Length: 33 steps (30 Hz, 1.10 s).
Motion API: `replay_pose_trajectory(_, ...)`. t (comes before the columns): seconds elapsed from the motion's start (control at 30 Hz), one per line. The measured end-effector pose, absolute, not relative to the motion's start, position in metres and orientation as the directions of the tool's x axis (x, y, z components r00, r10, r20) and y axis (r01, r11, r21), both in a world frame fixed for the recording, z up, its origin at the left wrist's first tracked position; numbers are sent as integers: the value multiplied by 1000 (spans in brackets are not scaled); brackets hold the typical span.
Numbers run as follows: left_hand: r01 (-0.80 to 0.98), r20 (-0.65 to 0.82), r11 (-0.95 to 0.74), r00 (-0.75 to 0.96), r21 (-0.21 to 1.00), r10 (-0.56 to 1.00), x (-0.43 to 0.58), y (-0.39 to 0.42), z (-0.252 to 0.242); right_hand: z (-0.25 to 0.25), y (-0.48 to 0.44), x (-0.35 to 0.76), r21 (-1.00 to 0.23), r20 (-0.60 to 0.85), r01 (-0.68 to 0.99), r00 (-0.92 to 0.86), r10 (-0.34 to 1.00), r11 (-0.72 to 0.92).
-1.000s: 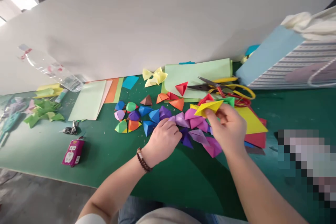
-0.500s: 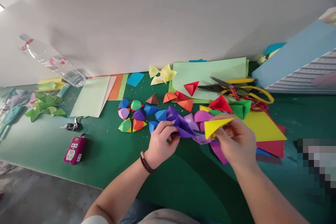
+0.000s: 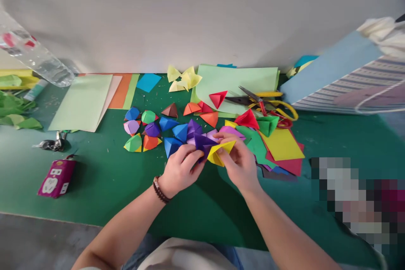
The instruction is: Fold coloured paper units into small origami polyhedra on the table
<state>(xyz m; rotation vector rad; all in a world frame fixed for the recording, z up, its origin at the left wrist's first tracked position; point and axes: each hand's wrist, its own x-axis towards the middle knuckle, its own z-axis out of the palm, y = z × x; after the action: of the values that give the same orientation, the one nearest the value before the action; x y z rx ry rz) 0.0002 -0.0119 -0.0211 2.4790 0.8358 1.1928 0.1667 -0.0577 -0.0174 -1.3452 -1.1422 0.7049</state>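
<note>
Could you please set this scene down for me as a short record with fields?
Left hand: holds a purple piece
Right hand: holds a yellow piece
Contact: cannot tell whether these two pieces touch
Left wrist: dark beaded bracelet
Surface: green table
Scissors: partly over pale green paper
Bag: far right, beyond the scissors
Bottle: far left
Magenta box: left, near the table's front edge

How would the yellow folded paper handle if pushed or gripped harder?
Probably light: the yellow folded paper looks thin, pinched by the right hand. Likely stiffer along its sharp creases than across the flat faces. Apt to crush under a hard squeeze, since its sides flare open.
</note>
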Motion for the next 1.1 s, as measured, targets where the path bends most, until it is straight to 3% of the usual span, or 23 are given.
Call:
replay_pose_trajectory(0.17,269,601,-768,495,581,628,0,-13,-17,-18,-58,169,-984,120,164,368,922,62)
replay_pose_trajectory(0.47,221,405,-468,276,856,872,3,-8,-14,-11,-64,173,-996,67,80,299,952,44)
replay_pose_trajectory(0.57,124,319,-364,280,923,905,4,-9,-15,-12,-62,182,-988,154,83,478,865,130)
replay_pose_trajectory(0.63,-4,246,-260,347,966,905,5,-10,-16,-14,-59,185,-974,219,184,598,771,134)
replay_pose_trajectory(0.73,-186,125,-42,462,982,878,8,-12,-18,-17,-58,179,-951,219,306,580,784,40)
replay_pose_trajectory(0.9,-331,-89,316,552,889,829,13,-12,-20,-21,-63,162,-981,158,163,373,914,103)
replay_pose_trajectory(0.97,-346,-138,364,534,865,834,13,-11,-19,-22,-65,161,-983,166,134,332,929,128)
replay_pose_trajectory(1.1,-328,-131,304,458,894,879,10,-10,-17,-22,-68,164,-960,248,194,260,933,201)
